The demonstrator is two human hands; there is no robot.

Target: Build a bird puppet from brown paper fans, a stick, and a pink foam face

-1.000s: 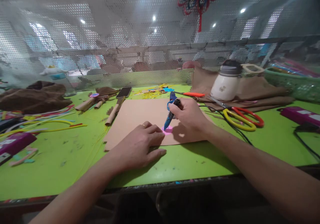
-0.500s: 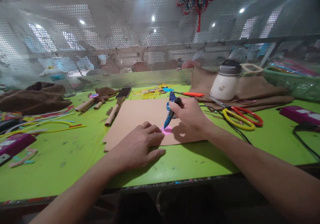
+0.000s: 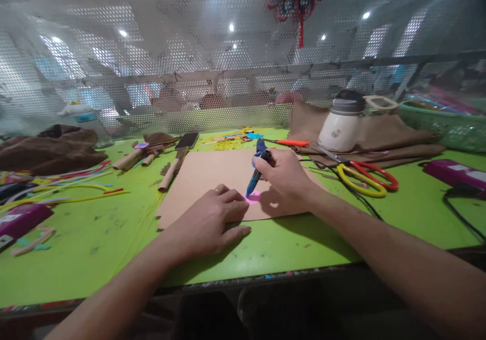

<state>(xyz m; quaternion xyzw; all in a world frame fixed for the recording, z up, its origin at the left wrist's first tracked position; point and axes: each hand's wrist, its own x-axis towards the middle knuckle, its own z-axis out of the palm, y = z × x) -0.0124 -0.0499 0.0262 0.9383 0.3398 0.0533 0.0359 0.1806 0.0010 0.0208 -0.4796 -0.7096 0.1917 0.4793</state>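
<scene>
A small pink disc [image 3: 254, 197] lies on a brown sheet [image 3: 205, 170] near the sheet's front edge. My right hand [image 3: 284, 173] is closed round a blue and black pen-like tool [image 3: 254, 180], its tip down at the disc's left side. My left hand [image 3: 220, 216] lies flat with fingers spread, fingertips at the disc's left edge and the thumb over the green table. A blue object [image 3: 260, 146] shows behind the right hand, partly hidden by it.
Scissors [image 3: 360, 180], a white jar [image 3: 341, 127], brown cloth and a purple device [image 3: 455, 174] stand right. Left are rolled brown pieces [image 3: 172, 173], a phone [image 3: 187, 140], coloured strips and dark cloth. Yellow scraps [image 3: 231, 140] lie behind the sheet.
The tool's tip has shifted slightly left on the pink disc, and my right hand has moved a little left with it. My left hand stays in place.
</scene>
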